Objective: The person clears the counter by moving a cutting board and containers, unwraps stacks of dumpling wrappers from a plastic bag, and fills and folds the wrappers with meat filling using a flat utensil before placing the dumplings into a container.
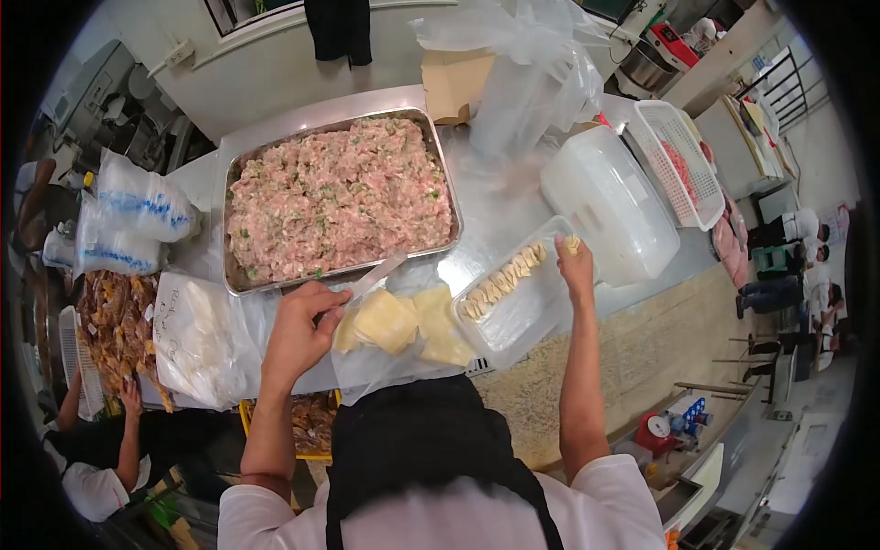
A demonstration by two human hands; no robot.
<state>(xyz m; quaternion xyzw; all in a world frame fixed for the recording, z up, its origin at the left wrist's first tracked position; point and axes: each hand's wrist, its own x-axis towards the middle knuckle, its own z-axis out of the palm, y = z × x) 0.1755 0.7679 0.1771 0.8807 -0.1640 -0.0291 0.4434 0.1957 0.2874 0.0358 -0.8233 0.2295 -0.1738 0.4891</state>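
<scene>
My left hand (304, 328) is closed around a flat, pale spatula (378, 274), whose blade points toward the meat tray. Just right of that hand lie stacked yellow square dough wrappers (387, 323) on clear plastic. My right hand (576, 268) pinches a small folded dumpling (573, 245) at the upper right corner of a clear plastic container (529, 335). Inside the container runs a row of similar dumplings (503, 281). Beyond my left hand stands a large metal tray (456, 215) heaped with pink minced filling (339, 197) flecked with green.
At right are a clear plastic tub (612, 202) and a white basket (676, 165). A plastic bag (527, 92) stands behind. Bagged goods (206, 335) and dark brown meat (115, 321) lie left, near another person's hand (131, 396). Several people stand far right.
</scene>
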